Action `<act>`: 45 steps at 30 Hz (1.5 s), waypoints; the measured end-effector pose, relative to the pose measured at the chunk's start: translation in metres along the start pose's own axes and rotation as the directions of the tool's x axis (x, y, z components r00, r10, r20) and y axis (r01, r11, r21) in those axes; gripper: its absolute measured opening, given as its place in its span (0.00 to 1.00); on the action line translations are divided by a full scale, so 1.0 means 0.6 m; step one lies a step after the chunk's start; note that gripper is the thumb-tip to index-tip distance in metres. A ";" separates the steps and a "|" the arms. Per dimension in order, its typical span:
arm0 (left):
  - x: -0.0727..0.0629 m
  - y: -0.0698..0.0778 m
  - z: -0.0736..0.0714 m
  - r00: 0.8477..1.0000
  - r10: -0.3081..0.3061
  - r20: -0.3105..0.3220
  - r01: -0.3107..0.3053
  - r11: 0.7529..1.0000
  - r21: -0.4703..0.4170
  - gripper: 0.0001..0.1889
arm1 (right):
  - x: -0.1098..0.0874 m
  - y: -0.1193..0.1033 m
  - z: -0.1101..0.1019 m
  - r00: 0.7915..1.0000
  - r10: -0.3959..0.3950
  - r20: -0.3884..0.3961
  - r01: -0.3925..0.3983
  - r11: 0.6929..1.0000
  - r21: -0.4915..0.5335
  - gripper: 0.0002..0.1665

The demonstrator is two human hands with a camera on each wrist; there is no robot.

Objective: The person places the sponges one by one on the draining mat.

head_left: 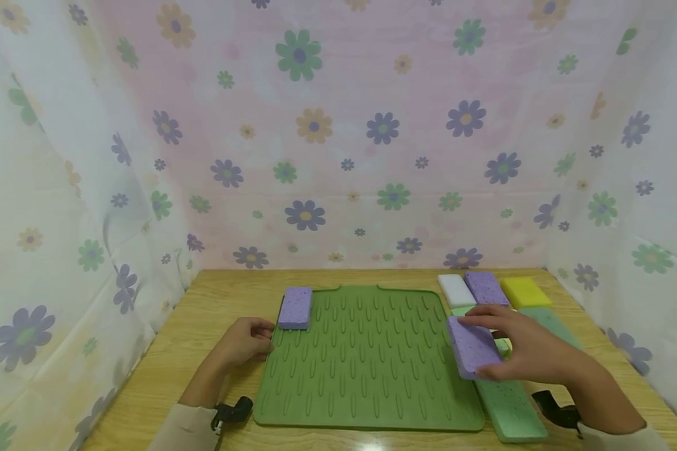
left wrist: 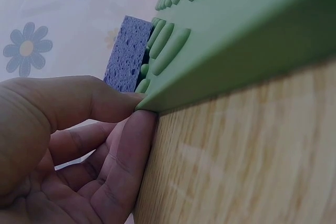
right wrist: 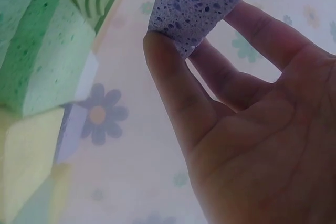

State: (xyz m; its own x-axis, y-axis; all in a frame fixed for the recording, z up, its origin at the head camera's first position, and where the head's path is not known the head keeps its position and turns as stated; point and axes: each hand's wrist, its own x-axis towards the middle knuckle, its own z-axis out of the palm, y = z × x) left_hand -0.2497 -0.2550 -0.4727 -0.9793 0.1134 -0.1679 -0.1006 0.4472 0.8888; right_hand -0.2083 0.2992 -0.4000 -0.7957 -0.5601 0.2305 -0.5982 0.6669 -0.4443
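My right hand (head_left: 536,351) grips a purple sponge (head_left: 470,346) by its edges, thumb on the near side and fingers on the far side. That sponge is tilted above the right edge of a green ridged drying mat (head_left: 367,382). In the right wrist view the pores of the held sponge (right wrist: 194,9) show between thumb and fingers. My left hand (head_left: 242,343) is at the mat's left edge; the left wrist view shows thumb and forefinger pinching the rim (left wrist: 173,95). A second purple sponge (head_left: 296,305) lies flat on the mat's far left corner.
Right of the mat lie several sponges: a white one (head_left: 456,290), a purple one (head_left: 485,288), a yellow one (head_left: 526,292) and a green one (head_left: 510,407). Others are partly hidden behind my right hand. Flowered cloth (head_left: 344,138) encloses the wooden table (head_left: 175,351) on three sides.
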 end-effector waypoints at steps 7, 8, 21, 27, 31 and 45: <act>-0.005 0.002 -0.001 1.000 0.001 -0.007 -0.001 1.000 -0.004 0.23 | 0.022 -0.007 0.009 1.000 0.008 0.007 -0.008 0.999 0.035 0.45; -0.005 0.003 0.000 1.000 0.003 -0.006 -0.003 1.000 -0.005 0.23 | 0.025 -0.006 0.011 1.000 0.009 0.009 -0.009 0.999 0.044 0.45; -0.004 0.001 -0.001 1.000 0.012 0.004 -0.012 1.000 -0.011 0.23 | 0.058 -0.016 0.026 1.000 0.023 -0.002 -0.023 0.998 -0.060 0.48; -0.005 0.001 0.001 1.000 0.015 -0.001 -0.015 1.000 -0.005 0.23 | 0.076 -0.022 0.034 0.999 0.032 0.025 -0.030 0.996 -0.080 0.47; -0.007 0.002 0.000 1.000 0.013 -0.004 -0.013 1.000 -0.003 0.23 | 0.088 -0.024 0.041 0.998 0.044 0.047 -0.041 0.997 -0.070 0.47; -0.001 -0.003 -0.004 1.000 0.001 0.001 -0.001 1.000 -0.010 0.23 | 0.133 -0.043 0.064 0.998 0.027 0.049 -0.027 1.000 0.004 0.48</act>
State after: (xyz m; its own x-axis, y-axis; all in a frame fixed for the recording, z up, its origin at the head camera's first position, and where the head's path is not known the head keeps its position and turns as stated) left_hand -0.2495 -0.2579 -0.4734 -0.9791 0.1150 -0.1675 -0.1014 0.4381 0.8932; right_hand -0.2526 0.2184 -0.4034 -0.8059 -0.5654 0.1758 -0.5760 0.6798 -0.4540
